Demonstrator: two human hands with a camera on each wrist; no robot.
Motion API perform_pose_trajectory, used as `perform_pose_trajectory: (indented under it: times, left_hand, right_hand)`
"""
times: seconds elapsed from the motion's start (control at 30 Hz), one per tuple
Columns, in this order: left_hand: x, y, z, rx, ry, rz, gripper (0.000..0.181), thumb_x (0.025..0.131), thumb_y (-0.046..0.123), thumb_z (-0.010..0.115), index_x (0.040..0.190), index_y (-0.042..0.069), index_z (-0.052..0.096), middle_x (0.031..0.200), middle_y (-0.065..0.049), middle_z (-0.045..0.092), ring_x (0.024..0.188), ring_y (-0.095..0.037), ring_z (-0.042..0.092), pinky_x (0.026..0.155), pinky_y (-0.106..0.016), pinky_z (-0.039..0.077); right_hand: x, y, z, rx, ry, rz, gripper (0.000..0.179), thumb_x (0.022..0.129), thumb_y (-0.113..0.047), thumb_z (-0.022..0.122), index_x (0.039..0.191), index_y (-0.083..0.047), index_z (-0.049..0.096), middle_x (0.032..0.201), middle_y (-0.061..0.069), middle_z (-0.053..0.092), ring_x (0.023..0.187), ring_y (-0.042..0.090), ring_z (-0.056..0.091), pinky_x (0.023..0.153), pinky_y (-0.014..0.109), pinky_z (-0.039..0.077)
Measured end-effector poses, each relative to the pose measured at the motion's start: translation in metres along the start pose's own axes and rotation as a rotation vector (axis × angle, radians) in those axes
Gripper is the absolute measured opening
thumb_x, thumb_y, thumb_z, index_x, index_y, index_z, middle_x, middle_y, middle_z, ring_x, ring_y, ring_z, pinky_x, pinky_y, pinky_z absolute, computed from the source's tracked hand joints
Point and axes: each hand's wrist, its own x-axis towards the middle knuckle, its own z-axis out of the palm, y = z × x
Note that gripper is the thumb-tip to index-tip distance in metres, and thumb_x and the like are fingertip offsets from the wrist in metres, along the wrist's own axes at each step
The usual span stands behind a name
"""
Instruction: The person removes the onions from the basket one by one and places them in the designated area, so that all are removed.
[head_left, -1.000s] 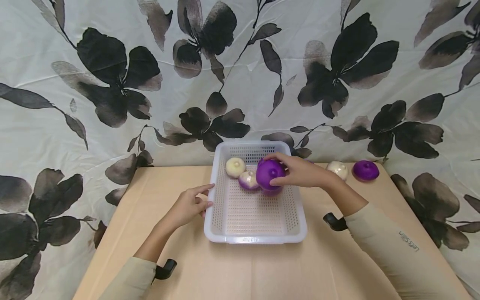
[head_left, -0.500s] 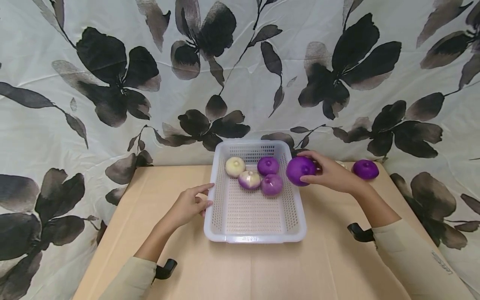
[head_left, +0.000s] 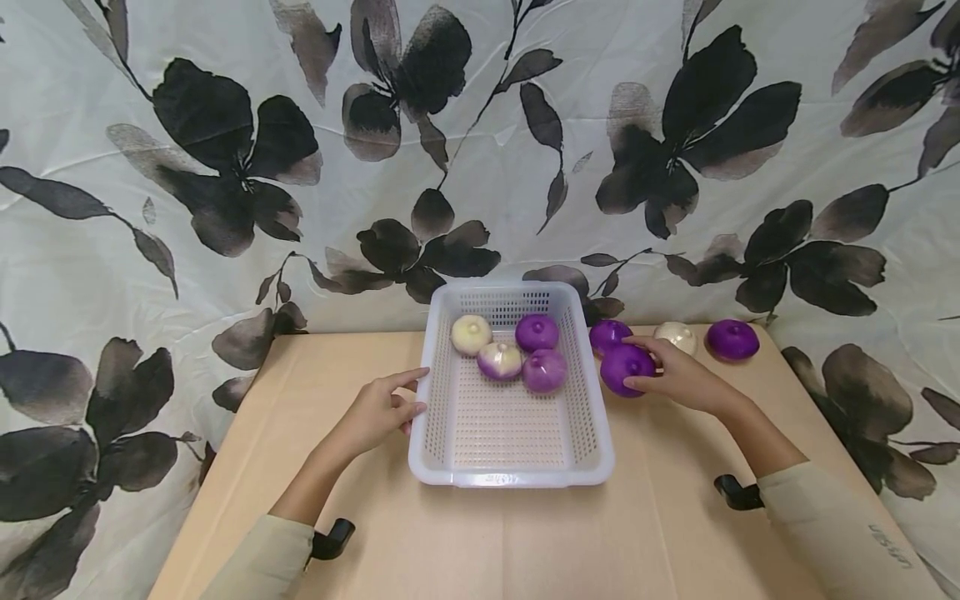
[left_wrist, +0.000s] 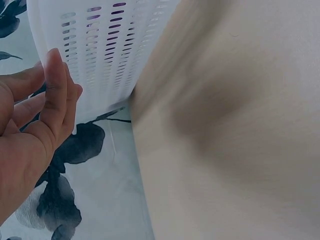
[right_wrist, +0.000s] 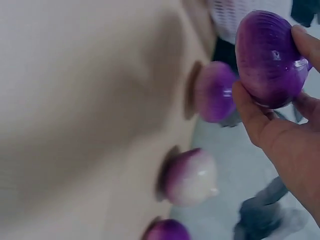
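My right hand (head_left: pixel 686 379) grips a purple onion (head_left: pixel 627 369) to the right of the basket. In the right wrist view this onion (right_wrist: pixel 270 57) is held between thumb and fingers, off the table. The left hand (head_left: pixel 378 408) rests its fingertips against the left rim of a white perforated plastic basket (head_left: pixel 510 477). Inside the basket lie a pale onion (head_left: pixel 471 334), a purple-and-white onion (head_left: pixel 499 361) and two purple onions (head_left: pixel 536 332). The left wrist view shows the left fingers (left_wrist: pixel 56 85) touching the basket's outer side (left_wrist: pixel 107 65).
Along the table's back edge, right of the basket, stand a purple onion (head_left: pixel 609 333), a whitish onion (head_left: pixel 676 337) and another purple onion (head_left: pixel 732 340). A floral cloth (head_left: pixel 555 167) hangs behind the light wooden table (head_left: pixel 495 542).
My right hand has carried the purple onion from above the basket rightward, out past its right rim, and a little lower. The left hand and basket have stayed put.
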Motion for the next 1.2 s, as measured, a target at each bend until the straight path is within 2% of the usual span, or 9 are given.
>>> perform_pose_trajectory:
  times: [0.17,0.27,0.37,0.6,0.83,1.2]
  left_hand:
    - [-0.001,0.0,0.0,0.0,0.002,0.005,0.06,0.095,-0.002,0.068,0.152,0.001,0.049,0.129,-0.026,0.059,0.061,-0.018,0.064,0.058,-0.026,0.057]
    - [-0.001,0.0,0.0,-0.002,0.0,0.006,0.06,0.095,-0.002,0.068,0.152,0.001,0.049,0.129,-0.026,0.059,0.061,-0.018,0.064,0.058,-0.026,0.058]
    - [-0.002,0.001,0.001,-0.003,0.002,-0.003,0.06,0.095,-0.002,0.069,0.152,0.001,0.049,0.129,-0.025,0.059,0.061,-0.018,0.064,0.058,-0.026,0.058]
    - [0.0,0.0,0.001,0.002,0.003,-0.002,0.06,0.095,-0.002,0.069,0.151,0.001,0.049,0.129,-0.026,0.059,0.061,-0.017,0.064,0.059,-0.033,0.06]
    - [0.0,-0.001,0.001,0.0,0.006,-0.003,0.059,0.095,-0.002,0.068,0.152,0.002,0.049,0.129,-0.025,0.059,0.06,-0.017,0.063,0.057,-0.027,0.057]
    - [-0.001,-0.001,0.001,-0.006,0.005,0.005,0.059,0.095,-0.002,0.068,0.151,0.001,0.05,0.129,-0.025,0.059,0.06,-0.017,0.064,0.058,-0.026,0.058]
  right_hand:
    - [0.001,0.021,0.011,0.02,0.037,0.039,0.068,0.096,-0.024,0.075,0.147,0.005,0.042,0.138,0.028,0.051,0.124,0.048,0.056,0.099,0.052,0.054]
    - [0.001,0.029,0.017,-0.003,0.071,0.056,0.063,0.095,-0.024,0.076,0.141,0.005,0.046,0.13,0.026,0.056,0.119,0.043,0.059,0.095,0.043,0.054]
    - [0.002,0.034,0.022,-0.019,0.082,0.071,0.059,0.096,-0.025,0.075,0.137,0.007,0.048,0.127,0.026,0.059,0.116,0.041,0.06,0.093,0.041,0.052]
    - [0.005,0.035,0.026,-0.04,0.077,0.123,0.06,0.099,-0.03,0.071,0.138,0.01,0.051,0.129,0.03,0.061,0.118,0.045,0.061,0.094,0.048,0.056]
    - [0.007,0.037,0.028,-0.056,0.078,0.152,0.063,0.101,-0.036,0.067,0.141,0.009,0.05,0.136,0.032,0.059,0.125,0.049,0.057,0.102,0.057,0.052]
    - [0.009,0.039,0.031,-0.045,0.051,0.176,0.07,0.103,-0.04,0.062,0.147,0.011,0.043,0.145,0.038,0.049,0.134,0.057,0.048,0.11,0.065,0.044]
